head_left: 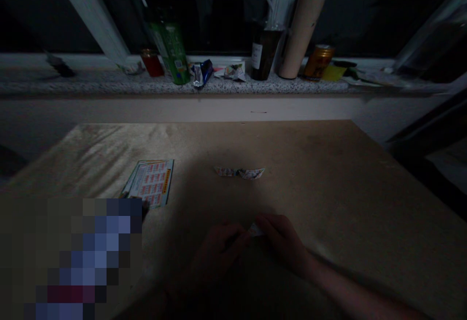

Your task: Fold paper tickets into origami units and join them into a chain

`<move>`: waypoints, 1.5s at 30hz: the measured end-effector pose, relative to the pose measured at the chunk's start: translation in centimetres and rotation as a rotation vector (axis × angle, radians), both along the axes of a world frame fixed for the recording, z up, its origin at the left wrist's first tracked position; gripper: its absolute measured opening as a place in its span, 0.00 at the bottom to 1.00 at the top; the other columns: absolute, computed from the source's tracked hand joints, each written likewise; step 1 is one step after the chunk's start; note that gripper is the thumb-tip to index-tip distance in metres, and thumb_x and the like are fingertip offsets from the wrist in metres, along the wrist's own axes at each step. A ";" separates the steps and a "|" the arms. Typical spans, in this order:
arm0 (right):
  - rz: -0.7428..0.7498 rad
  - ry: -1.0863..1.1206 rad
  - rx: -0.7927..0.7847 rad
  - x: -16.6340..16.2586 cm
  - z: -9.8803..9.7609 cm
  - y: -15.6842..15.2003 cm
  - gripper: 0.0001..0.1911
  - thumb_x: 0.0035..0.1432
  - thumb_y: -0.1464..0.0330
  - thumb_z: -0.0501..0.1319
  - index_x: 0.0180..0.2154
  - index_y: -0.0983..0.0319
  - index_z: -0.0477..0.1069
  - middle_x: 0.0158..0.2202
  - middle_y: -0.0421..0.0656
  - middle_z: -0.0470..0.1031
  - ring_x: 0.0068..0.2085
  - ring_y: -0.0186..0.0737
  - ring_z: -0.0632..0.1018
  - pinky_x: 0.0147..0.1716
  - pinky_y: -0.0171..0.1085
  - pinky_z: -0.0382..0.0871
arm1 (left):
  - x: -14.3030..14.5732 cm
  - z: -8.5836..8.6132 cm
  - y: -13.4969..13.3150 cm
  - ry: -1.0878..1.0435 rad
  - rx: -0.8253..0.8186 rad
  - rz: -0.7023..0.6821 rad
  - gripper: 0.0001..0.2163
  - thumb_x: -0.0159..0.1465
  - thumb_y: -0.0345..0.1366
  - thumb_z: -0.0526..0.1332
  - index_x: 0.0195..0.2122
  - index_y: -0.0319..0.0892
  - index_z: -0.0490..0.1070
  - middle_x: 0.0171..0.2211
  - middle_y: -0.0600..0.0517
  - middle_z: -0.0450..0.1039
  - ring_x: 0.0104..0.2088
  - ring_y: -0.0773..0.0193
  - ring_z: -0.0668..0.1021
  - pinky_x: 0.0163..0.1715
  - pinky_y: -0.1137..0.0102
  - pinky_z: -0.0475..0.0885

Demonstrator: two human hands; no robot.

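Note:
A small pale piece of paper (256, 231) shows between my two hands, low over the near middle of the table. My left hand (222, 246) pinches it from the left, with the fingertips in deep shadow. From the right, my right hand (279, 231) closes over its other side, the fingers bent downward. Most of the paper is hidden by the fingers. Beyond my hands lies a folded strip of printed paper (251, 173), narrow at the middle and pointed at both ends. Off to the left rests a small stack of printed sheets (155, 181) with red blocks.
The wooden table (328, 179) meets a wall below a stone windowsill (219, 88). On the sill stand a green container (171, 50), a dark cup with a straw (265, 55), a cardboard tube (304, 23), an orange can (318, 63) and wrappers. Pixelated blocks cover the lower left.

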State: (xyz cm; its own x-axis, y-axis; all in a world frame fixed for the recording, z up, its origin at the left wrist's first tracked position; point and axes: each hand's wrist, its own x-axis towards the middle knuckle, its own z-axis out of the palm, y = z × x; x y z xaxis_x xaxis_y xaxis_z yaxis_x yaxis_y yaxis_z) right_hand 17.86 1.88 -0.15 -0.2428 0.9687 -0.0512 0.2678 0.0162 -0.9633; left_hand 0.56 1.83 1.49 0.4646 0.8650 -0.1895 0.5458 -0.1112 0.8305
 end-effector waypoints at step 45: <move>0.025 0.031 0.044 0.0 -0.1 -0.6 0.22 0.62 0.57 0.48 0.20 0.62 0.57 0.19 0.35 0.53 0.22 0.30 0.56 0.20 0.30 0.52 | -0.3 -1.7 -1.0 0.166 0.569 0.039 0.19 0.63 0.35 0.55 0.56 0.48 0.61 0.57 0.50 0.62 0.53 0.58 0.68 0.52 0.64 0.65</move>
State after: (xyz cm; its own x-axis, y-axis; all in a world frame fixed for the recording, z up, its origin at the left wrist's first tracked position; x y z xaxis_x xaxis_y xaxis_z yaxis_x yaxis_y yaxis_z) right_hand 17.85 1.27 -0.20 -0.2675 0.9636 -0.0007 0.2372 0.0651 -0.9693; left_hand 0.29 0.80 -0.24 0.4340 0.8679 0.2418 0.6760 -0.4911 0.5494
